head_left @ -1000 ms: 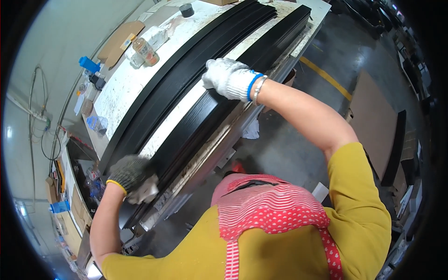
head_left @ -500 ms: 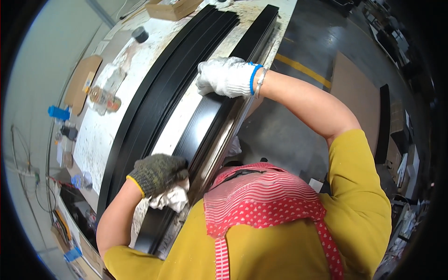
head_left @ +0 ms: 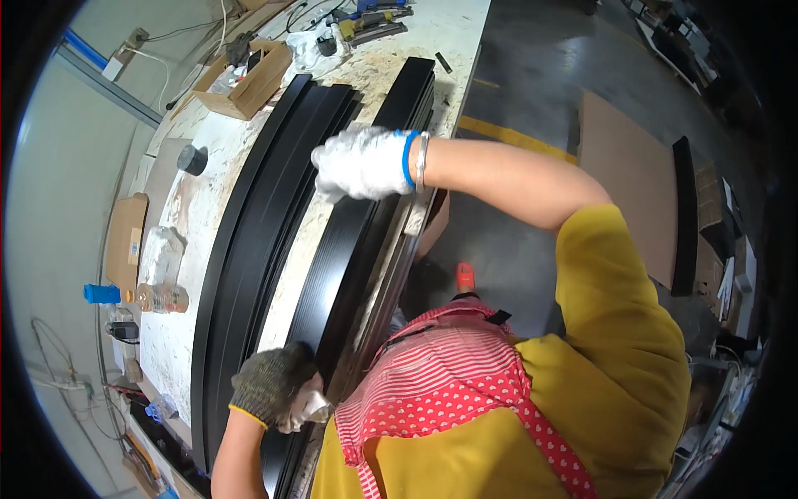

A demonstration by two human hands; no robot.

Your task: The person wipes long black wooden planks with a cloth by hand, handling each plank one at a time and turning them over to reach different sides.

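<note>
My left hand (head_left: pixel 270 384), in a dark grey-green knit glove with a yellow cuff, is closed on a crumpled white rag (head_left: pixel 309 404). It presses at the near part of a long black profiled board (head_left: pixel 337 249) with a glossy face. Farther along the same board rests my right hand (head_left: pixel 362 163), in a white knit glove with a blue cuff. Its fingers are curled in, and the palm side is hidden. Left of this board, several more black boards (head_left: pixel 249 241) lie side by side, lengthwise on the worktable.
The white, stained worktable (head_left: pixel 187 224) carries a plastic bottle (head_left: pixel 162 298), a dark round lid or cup (head_left: pixel 192 160) and a cardboard box (head_left: pixel 249 83). Power tools (head_left: pixel 374 23) lie at its far end. A large brown panel (head_left: pixel 628 183) stands to the right, across the floor.
The view has shifted, showing more of the table's far end. My right hand has moved toward the board's far end. My left hand still holds the rag on the near part.
</note>
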